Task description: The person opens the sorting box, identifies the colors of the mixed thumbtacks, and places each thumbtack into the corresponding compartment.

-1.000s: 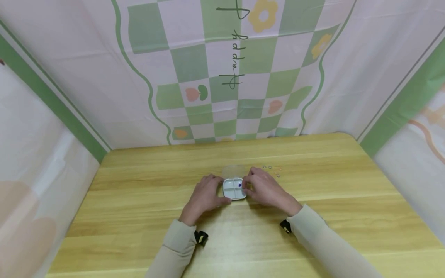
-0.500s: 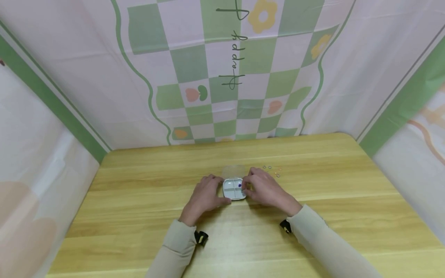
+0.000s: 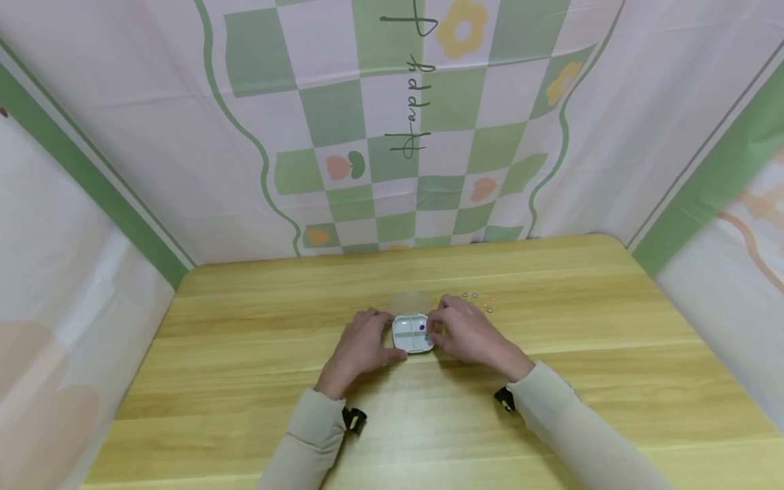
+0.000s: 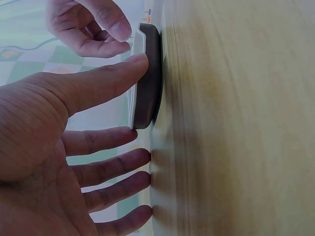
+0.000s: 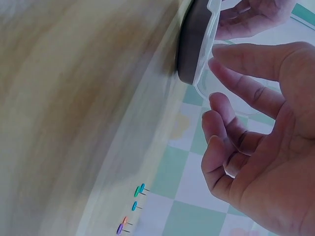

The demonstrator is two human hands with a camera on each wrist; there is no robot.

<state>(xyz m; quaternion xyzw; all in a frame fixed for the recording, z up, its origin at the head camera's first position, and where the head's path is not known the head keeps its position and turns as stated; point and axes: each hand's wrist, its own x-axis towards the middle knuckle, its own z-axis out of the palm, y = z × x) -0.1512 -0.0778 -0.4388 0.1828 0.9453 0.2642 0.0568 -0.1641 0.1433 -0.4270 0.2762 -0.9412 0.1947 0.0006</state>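
A small dark compartment box with a white divided tray [image 3: 404, 335] lies opened on the table, its clear lid [image 3: 412, 300] folded toward the back. My left hand [image 3: 361, 342] steadies it, the thumb on the front side [image 4: 145, 88] and the index fingertip at the left edge. Close over the right-hand compartments, my right hand [image 3: 463, 331] has thumb and index fingertips slightly apart, nothing visible between them; its other fingers are curled. A dark blue piece [image 3: 422, 327] lies in the back right compartment. Something small and greenish [image 3: 427, 336] shows in the front right one, beside the fingertips.
Several thumbtacks [image 3: 474, 295] with coloured heads lie on the table behind and right of my right hand; in the right wrist view, green, blue, orange and purple tacks [image 5: 135, 206] show. A patterned cloth [image 3: 398, 170] hangs along the wooden table's [image 3: 275, 286] back edge.
The greenish piece now shows in the front right compartment beside my right fingertips, where none was visible before. Both hands and the box have barely moved.
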